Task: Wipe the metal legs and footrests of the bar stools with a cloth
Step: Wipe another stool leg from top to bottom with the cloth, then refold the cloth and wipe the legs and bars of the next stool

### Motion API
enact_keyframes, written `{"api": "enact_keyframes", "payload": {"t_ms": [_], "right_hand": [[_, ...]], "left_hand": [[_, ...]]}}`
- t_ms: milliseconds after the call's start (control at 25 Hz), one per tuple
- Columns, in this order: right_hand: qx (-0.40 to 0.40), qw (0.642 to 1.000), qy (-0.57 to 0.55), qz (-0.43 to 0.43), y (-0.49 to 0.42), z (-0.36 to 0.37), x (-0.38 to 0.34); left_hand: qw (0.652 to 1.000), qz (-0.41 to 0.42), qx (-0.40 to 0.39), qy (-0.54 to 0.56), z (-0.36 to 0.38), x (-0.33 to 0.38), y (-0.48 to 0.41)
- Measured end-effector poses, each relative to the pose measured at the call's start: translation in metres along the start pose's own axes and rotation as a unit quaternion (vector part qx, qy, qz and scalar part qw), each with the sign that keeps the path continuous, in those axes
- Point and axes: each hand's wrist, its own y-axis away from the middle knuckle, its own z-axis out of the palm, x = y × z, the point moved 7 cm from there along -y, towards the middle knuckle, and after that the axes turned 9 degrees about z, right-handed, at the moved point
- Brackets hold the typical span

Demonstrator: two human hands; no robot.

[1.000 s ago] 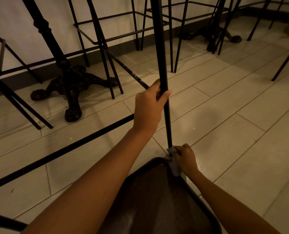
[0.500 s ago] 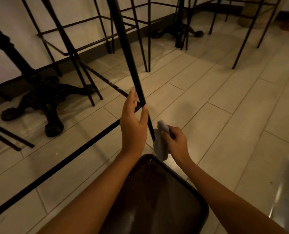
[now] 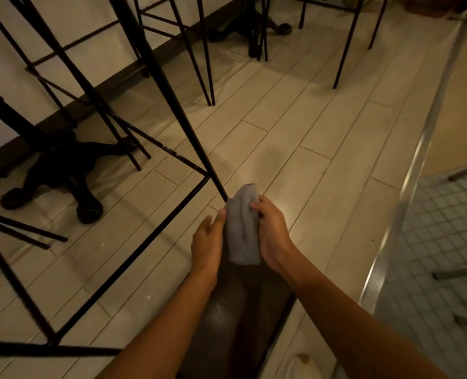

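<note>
A black bar stool lies tipped over in front of me, its dark brown seat (image 3: 243, 310) nearest to me. One thin black metal leg (image 3: 161, 77) runs up and to the left, and its lower end disappears behind a grey cloth (image 3: 242, 228). My right hand (image 3: 272, 233) grips the cloth from the right side. On the cloth's left edge my left hand (image 3: 207, 242) rests with its fingers loosely apart, off the leg. A black footrest bar (image 3: 134, 258) slants from the leg down to the left.
More black stool legs (image 3: 202, 50) stand along the white wall at the back. A black ornate table base (image 3: 63, 165) sits at the left. A metal strip (image 3: 415, 170) at the right borders a small-tiled floor (image 3: 445, 242). The floor is pale plank tile.
My left hand let go of the leg and dropped down next to the cloth. The right hand now holds the cloth up over the leg's lower end. The view swung to the right.
</note>
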Motion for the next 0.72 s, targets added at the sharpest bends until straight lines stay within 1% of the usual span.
{"api": "enact_keyframes", "payload": {"t_ms": [40,80,160,240,320,360,480,640,720], "right_hand": [[-0.014,1.0,-0.005,0.017,0.012,0.008,-0.007],[-0.007,0.999,0.028,0.016,0.023,0.013,-0.017],[0.017,0.989,0.143,-0.034,0.039,0.019,-0.042],[0.037,0.979,0.193,-0.05,0.051,0.028,-0.074],[0.048,0.976,0.208,-0.038,0.059,0.036,-0.104],[0.049,0.976,0.212,-0.025,0.063,0.039,-0.118],[0.012,0.971,0.239,0.008,0.069,0.056,-0.16],[-0.049,0.957,0.286,0.024,0.07,0.084,-0.205],[-0.063,0.945,0.321,0.026,0.064,0.098,-0.228]], "left_hand": [[0.999,-0.03,-0.008,0.031,0.001,0.012,0.009],[0.996,-0.058,-0.022,0.06,0.004,0.024,0.017],[0.987,-0.096,-0.062,0.111,0.016,0.044,0.03],[0.979,-0.105,-0.089,0.151,0.027,0.07,0.037],[0.976,-0.092,-0.09,0.178,0.035,0.097,0.038],[0.975,-0.081,-0.082,0.188,0.036,0.109,0.039],[0.975,-0.061,-0.054,0.207,0.041,0.147,0.041],[0.965,-0.088,0.009,0.248,0.044,0.182,0.032],[0.957,-0.09,0.044,0.273,0.044,0.201,0.025]]}}
